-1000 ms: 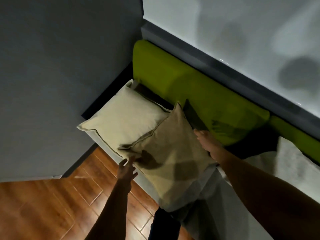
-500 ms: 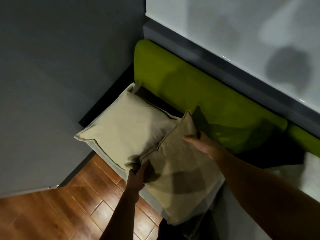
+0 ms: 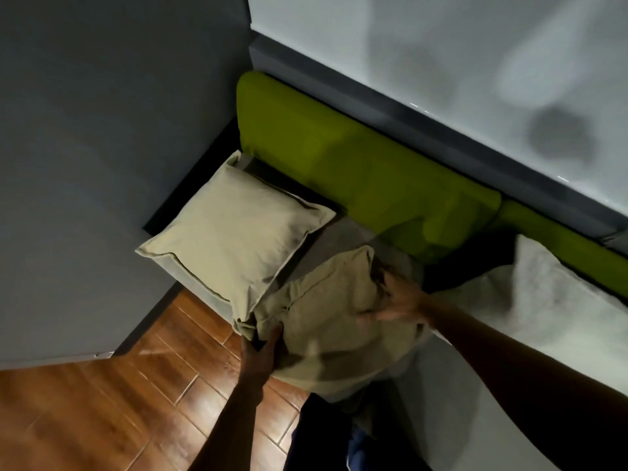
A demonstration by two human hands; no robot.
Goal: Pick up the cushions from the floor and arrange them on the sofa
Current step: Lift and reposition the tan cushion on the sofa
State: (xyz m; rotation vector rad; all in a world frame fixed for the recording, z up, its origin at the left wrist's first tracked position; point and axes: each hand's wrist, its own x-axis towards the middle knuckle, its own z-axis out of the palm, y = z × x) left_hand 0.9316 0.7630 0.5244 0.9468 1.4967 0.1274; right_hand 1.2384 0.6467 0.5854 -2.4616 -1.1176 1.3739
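Observation:
A cream cushion lies flat on the grey sofa seat at its left end, against the green backrest. A second, tan cushion is tilted over the seat's front edge, crumpled. My left hand grips its lower left corner. My right hand is blurred and holds its upper right edge. The tan cushion's left corner overlaps the cream one's front corner.
A white fluffy cushion or throw lies on the seat to the right. A grey wall closes off the sofa's left end. Wooden floor runs below the seat edge. My dark trouser leg is by the sofa front.
Both hands have pulled the tan cushion toward me and to the right, off the cream cushion. It has crumpled, and a strip of grey seat now shows between the two.

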